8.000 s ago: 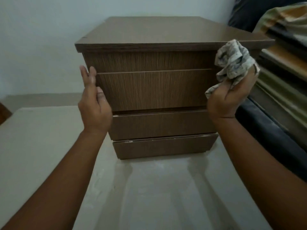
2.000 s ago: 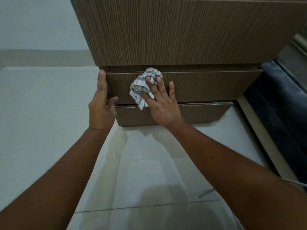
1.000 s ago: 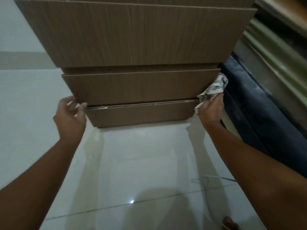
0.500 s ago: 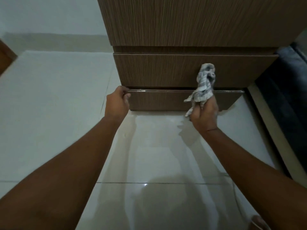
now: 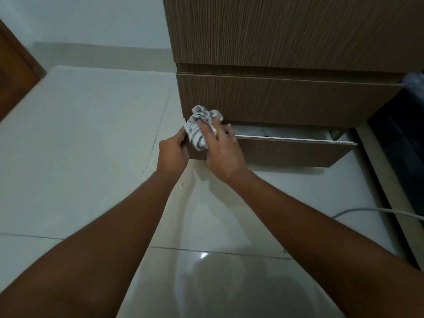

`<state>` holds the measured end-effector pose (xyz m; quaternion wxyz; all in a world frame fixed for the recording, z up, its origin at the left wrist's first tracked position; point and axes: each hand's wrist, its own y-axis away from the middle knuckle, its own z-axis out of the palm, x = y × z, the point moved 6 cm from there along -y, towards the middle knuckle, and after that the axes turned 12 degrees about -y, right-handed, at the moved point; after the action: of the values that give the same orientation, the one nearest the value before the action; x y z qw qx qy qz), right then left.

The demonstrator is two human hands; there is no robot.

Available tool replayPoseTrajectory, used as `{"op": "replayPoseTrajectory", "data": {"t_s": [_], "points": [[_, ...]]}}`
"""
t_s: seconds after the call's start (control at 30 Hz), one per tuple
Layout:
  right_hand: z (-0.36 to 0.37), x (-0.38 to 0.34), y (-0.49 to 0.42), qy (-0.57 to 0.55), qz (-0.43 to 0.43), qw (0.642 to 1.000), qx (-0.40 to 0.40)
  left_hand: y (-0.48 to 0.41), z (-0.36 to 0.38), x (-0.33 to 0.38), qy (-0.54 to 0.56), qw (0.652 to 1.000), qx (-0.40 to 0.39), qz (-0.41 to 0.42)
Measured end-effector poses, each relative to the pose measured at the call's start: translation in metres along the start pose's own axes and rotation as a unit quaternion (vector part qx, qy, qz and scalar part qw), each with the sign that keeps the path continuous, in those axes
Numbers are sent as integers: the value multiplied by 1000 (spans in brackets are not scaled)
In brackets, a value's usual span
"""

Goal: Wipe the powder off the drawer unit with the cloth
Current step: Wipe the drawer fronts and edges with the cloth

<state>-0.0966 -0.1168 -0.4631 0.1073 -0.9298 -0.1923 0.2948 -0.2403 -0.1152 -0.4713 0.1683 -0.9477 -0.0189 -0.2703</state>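
Note:
The brown wood-grain drawer unit (image 5: 286,42) stands on the floor ahead. Its bottom drawer (image 5: 291,152) is pulled out a little, and a pale line of powder shows along its top edge. A crumpled grey-and-white checked cloth (image 5: 199,127) sits at the left end of that edge. My right hand (image 5: 221,150) presses on the cloth with fingers spread over it. My left hand (image 5: 173,152) grips the bottom drawer's left corner and touches the cloth's lower left side.
Glossy white floor tiles (image 5: 91,145) spread to the left and front. A brown wooden door edge (image 5: 13,72) is at the far left. A dark blue mattress or sofa (image 5: 403,138) stands right of the unit. A white cable (image 5: 378,211) lies on the floor at right.
My right hand has carried the cloth from the middle of the bottom drawer to its left end. The bottom drawer stands further out than before. My left hand stays at the drawer's left corner.

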Motion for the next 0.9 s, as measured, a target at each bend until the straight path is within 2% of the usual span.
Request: {"op": "replayPoseTrajectory", "data": {"t_s": [0.1, 0.2, 0.47, 0.6, 0.9], "points": [[18, -5, 0, 71, -19, 997, 0, 0, 1, -2, 16, 999, -9, -35], [28, -6, 0, 121, -1, 993, 18, 2, 1, 1, 19, 999, -9, -32], [25, -2, -8, 95, -38, 993, 51, 3, 0, -1, 11, 1000, 2, -22], [20, 11, -6, 94, -49, 993, 48, 6, 2, 1, 47, 999, 2, -19], [-24, 74, 26, 100, -66, 981, 150, 10, 5, 7, 87, 996, 18, -24]]}}
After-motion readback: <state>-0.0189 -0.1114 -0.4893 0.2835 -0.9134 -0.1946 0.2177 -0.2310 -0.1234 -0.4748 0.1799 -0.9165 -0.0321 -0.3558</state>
